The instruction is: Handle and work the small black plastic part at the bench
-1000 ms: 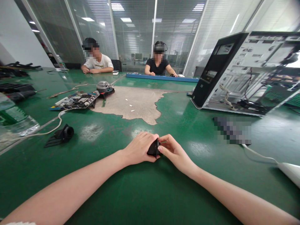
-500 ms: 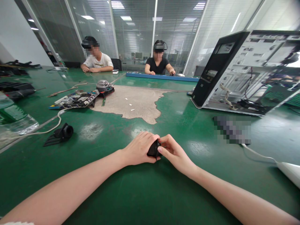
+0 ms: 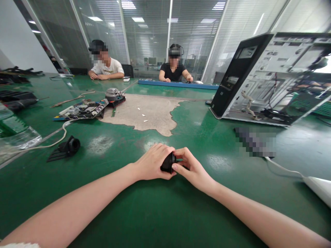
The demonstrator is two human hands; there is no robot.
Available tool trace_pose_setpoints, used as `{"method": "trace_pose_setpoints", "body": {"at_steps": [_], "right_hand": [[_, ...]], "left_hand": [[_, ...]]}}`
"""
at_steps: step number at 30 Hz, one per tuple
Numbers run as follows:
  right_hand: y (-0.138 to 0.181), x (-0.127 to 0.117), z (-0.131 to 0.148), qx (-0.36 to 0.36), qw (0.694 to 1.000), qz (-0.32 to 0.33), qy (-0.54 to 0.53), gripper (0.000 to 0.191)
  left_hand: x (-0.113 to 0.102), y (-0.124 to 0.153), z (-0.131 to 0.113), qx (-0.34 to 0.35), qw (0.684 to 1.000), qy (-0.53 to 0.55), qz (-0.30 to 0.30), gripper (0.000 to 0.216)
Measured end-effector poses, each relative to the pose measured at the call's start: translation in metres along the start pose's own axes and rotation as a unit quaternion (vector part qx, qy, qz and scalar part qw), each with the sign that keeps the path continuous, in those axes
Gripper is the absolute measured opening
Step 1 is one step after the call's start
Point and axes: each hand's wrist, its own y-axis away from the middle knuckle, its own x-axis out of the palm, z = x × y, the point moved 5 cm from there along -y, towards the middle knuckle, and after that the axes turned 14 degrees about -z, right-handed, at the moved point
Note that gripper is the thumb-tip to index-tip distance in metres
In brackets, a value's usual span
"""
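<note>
A small black rounded part (image 3: 167,164) is held between my two hands, low over the green table (image 3: 160,213). My left hand (image 3: 152,162) wraps it from the left, back of the hand up, so much of the part is hidden. From the right, my right hand (image 3: 190,165) pinches its rim between thumb and fingers. What exactly the part is I cannot make out. Left of my hands lies another black plastic piece (image 3: 69,147) with a round tube end and thin prongs.
An open computer case (image 3: 248,79) stands at the right, with a blurred object (image 3: 254,142) on a white cable before it. A circuit board (image 3: 84,109) and a water bottle (image 3: 15,127) are at the left. Two people (image 3: 106,67) sit across the table, behind a blue bar (image 3: 178,84).
The black part has turned slightly between my hands, and its rim now faces a little more to the right. Both hands keep their hold. The whole view has shifted very slightly.
</note>
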Motion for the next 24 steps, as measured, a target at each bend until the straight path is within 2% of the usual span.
{"method": "trace_pose_setpoints", "body": {"at_steps": [7, 15, 18, 24], "right_hand": [[-0.0012, -0.0013, -0.0024, 0.026, 0.999, -0.015, 0.021, 0.017], [0.0000, -0.0015, 0.0021, -0.012, 1.000, -0.008, 0.013, 0.017], [-0.0015, -0.0018, 0.0003, 0.004, 1.000, -0.019, 0.009, 0.013], [-0.0017, -0.0007, -0.0027, 0.039, 0.999, -0.010, 0.021, 0.018]], "left_hand": [[0.0014, -0.0011, 0.0007, -0.003, 1.000, -0.002, 0.008, 0.048], [0.0024, -0.0004, 0.0005, 0.001, 1.000, -0.008, -0.002, 0.046], [0.0017, -0.0001, 0.0006, 0.001, 1.000, -0.004, 0.000, 0.049], [0.0013, -0.0010, 0.0002, -0.001, 1.000, -0.002, 0.010, 0.049]]}}
